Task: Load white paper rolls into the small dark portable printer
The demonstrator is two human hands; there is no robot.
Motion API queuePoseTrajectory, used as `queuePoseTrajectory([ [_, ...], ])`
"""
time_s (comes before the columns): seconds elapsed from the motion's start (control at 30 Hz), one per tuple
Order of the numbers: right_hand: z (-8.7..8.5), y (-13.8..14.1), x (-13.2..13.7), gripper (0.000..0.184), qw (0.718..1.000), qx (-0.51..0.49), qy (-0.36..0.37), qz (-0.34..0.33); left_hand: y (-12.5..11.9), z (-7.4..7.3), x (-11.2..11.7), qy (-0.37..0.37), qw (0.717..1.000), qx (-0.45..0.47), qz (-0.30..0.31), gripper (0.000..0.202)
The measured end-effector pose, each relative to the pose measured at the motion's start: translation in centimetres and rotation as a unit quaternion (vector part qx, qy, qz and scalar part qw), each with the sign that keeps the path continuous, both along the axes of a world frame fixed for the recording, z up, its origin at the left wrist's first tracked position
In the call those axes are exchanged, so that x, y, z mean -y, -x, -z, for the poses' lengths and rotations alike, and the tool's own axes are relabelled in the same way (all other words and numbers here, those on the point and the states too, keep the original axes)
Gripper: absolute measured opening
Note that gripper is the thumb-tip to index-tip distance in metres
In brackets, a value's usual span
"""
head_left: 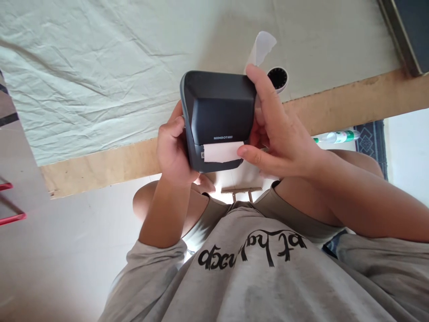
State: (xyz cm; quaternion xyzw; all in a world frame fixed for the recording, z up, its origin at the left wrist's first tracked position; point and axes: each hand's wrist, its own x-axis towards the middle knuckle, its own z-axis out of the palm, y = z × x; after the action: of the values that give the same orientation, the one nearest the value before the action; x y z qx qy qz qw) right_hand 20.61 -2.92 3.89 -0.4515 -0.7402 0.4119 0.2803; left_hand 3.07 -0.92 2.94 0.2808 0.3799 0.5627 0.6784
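Note:
A dark label printer (221, 107) marked NIIMBOT is held up at the table's near edge. My left hand (172, 150) is closed round its left side. On the right, my right hand (275, 129) grips the printer, its index finger by the upper corner. Its thumb tip lies at the right end of a white paper label (219, 153) that sticks out of the front slot. The other right fingers are partly hidden beside the printer. Just behind that hand, a white roll with a black core (278, 79) and a curled, torn white strip (263, 47) show on the table.
A wrinkled pale cloth (100, 76) covers the table, with a bare wooden edge (342, 98) toward me. A dark flat object with a metal rim (407, 33) is at the upper right. Below the edge lies a clear bottle (338, 136); red bars (13, 219) stand at the left.

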Motion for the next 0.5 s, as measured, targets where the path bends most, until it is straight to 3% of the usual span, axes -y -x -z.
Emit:
queuePoseTrajectory([
  [0.13,0.1,-0.1,0.0,0.089,1.0,0.005,-0.008,-0.002,0.0,-0.6,0.0,-0.02,0.999,0.05,0.0,0.035],
  [0.3,0.1,0.0,-0.1,0.086,0.999,0.027,-0.025,0.017,0.3,-1.5,0.1,-0.01,0.999,0.023,0.045,0.032],
  [0.43,-0.5,-0.2,0.0,0.08,0.993,0.079,-0.078,0.045,0.6,-0.9,0.1,-0.023,0.998,0.02,0.063,0.027],
  [0.5,-1.0,-0.4,0.1,0.076,0.988,0.086,-0.106,0.068,0.8,-0.3,0.0,-0.037,0.996,0.02,0.081,0.041],
])
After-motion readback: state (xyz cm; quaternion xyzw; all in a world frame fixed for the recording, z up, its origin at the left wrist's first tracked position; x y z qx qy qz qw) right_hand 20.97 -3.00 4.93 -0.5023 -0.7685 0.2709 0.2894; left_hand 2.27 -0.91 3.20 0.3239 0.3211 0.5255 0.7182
